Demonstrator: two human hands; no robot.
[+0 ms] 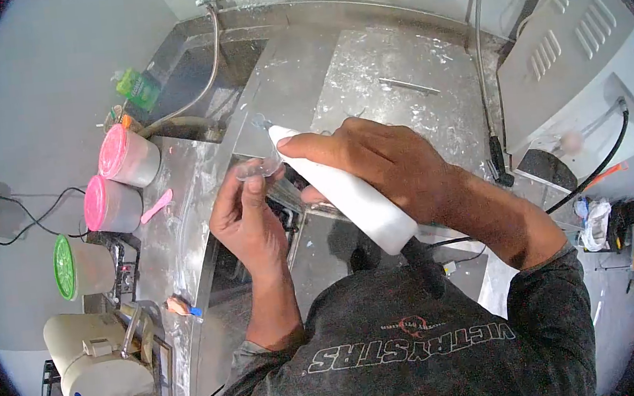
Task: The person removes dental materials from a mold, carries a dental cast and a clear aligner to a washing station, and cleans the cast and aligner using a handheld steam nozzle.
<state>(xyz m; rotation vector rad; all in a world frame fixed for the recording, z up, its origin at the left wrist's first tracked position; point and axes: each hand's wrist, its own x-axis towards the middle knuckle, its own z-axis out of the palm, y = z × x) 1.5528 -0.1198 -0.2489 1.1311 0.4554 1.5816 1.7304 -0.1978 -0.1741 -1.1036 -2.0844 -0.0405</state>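
Note:
My left hand (251, 220) pinches a small clear curved piece (256, 170), like a dental tray, between thumb and fingers. Closed around a thick white handpiece (347, 195) is my right hand (375, 161), with the thumb lying along its upper end. The narrow metal tip (264, 123) of the handpiece points up and to the left, just above the clear piece. A black sleeve and cable (420, 260) leave its lower end near my shirt. The right fingers under the handpiece are mostly hidden.
Tubs with pink lids (117, 153) and a green-lidded tub (84, 265) line the left side. Near them lie a pink scoop (157, 205) and a cream machine (98, 360). A sink with a hose (218, 61) is behind. At right stands a vented grey machine (580, 54).

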